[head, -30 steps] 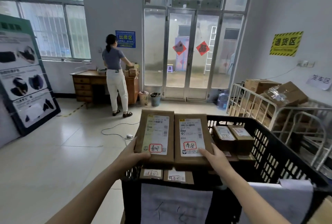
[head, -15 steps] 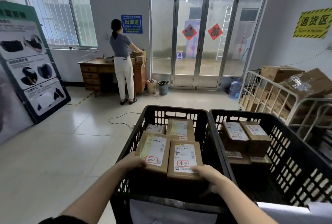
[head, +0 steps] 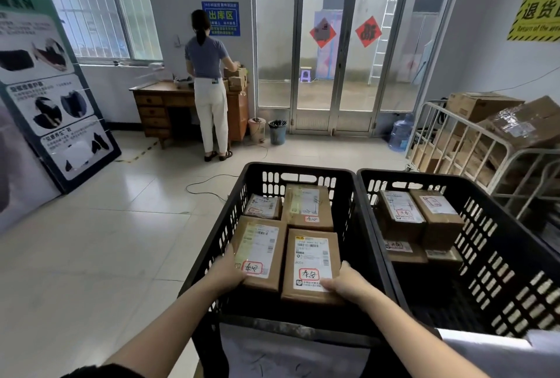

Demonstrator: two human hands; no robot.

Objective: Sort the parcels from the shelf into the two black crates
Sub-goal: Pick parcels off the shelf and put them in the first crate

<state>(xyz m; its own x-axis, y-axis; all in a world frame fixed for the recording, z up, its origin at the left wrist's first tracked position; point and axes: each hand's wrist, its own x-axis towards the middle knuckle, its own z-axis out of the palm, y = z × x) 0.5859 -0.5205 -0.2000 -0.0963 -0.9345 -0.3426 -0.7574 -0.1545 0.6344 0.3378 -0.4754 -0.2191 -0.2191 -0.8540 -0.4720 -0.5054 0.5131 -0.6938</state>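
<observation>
Left hand grips the near-left corner of left parcel, thumb on top, fingers curled round the edge. Right hand does the same on the near-right corner of right parcel. The parcels are side by side, labels up, in the near half of left crate, just in front of two back parcels. Can't tell if they're resting on anything yet.

To do it well:
- Lower both level and pressed together so neither tips.
- Land the far edges first, snug to the back parcels.
- Pull fingers out from under before letting go. The near wall is close, so mind knuckles.

Red marks look alike, so left crate seems correct. Right crate has its own stack. Shelf not in view.
</observation>
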